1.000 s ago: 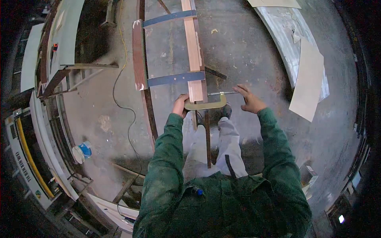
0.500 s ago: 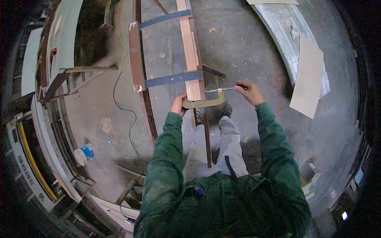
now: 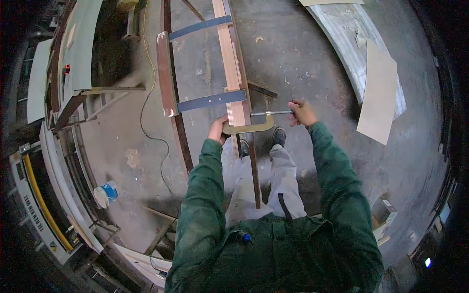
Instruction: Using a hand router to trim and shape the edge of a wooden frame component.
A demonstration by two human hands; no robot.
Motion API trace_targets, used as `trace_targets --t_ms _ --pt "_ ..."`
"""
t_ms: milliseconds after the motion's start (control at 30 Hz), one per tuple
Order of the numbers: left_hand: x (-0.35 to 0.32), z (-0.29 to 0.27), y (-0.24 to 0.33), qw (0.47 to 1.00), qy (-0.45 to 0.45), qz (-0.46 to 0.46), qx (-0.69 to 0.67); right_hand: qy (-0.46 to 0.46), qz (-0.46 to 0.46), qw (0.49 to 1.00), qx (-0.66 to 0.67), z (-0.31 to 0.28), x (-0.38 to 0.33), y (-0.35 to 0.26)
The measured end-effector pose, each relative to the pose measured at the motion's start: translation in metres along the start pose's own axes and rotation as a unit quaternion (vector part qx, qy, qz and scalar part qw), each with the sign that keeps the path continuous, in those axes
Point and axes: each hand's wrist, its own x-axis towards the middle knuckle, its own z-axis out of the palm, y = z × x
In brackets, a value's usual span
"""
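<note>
— I'm watching the head view, and the landmark is the G-clamp (image 3: pixel 248 128), brass-coloured, hooked around the near end of the pale wooden plank (image 3: pixel 233 63).

— Where are the hands?

— The left hand (image 3: pixel 218 131) is wrapped shut on the clamp's curved frame, on the clamp's left side. The right hand (image 3: pixel 302 113) sits at the clamp's right end, fingers curled tight around the handle of its screw rod (image 3: pixel 272 113).

— And the plank?

— It runs away from the clamp, lying on two dark blue crossbars (image 3: pixel 211 100), one touching the clamp's upper edge. A dark brown rail (image 3: pixel 166 83) stands left of the clamp, alongside the plank.

— Anything else nearby?

— A black cable (image 3: pixel 155 128) snakes over the concrete floor (image 3: pixel 312 63) left of the clamp, a blue-and-white tub (image 3: pixel 107 193) farther left and nearer me. A pale sheet (image 3: pixel 378 95) lies well right of the clamp.
</note>
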Motion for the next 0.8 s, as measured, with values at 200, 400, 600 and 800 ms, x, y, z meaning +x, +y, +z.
trace_targets --t_ms 200,400,600,800 --pt "0.007 -0.007 -0.004 1.0 -0.006 -0.016 -0.004 -0.01 0.097 0.995 -0.025 0.001 0.017 0.003" --pt "0.0 -0.004 -0.005 1.0 0.001 -0.015 -0.007 0.179 -0.31 0.853 -0.379 0.006 0.001 0.007" --pt "-0.005 0.001 -0.014 1.0 0.018 0.002 -0.021 0.043 -0.4 0.826 -0.395 -0.014 -0.006 0.009" --pt "-0.002 -0.004 -0.017 1.0 0.014 0.019 -0.018 0.014 -0.23 0.919 -0.32 -0.009 -0.01 -0.001"
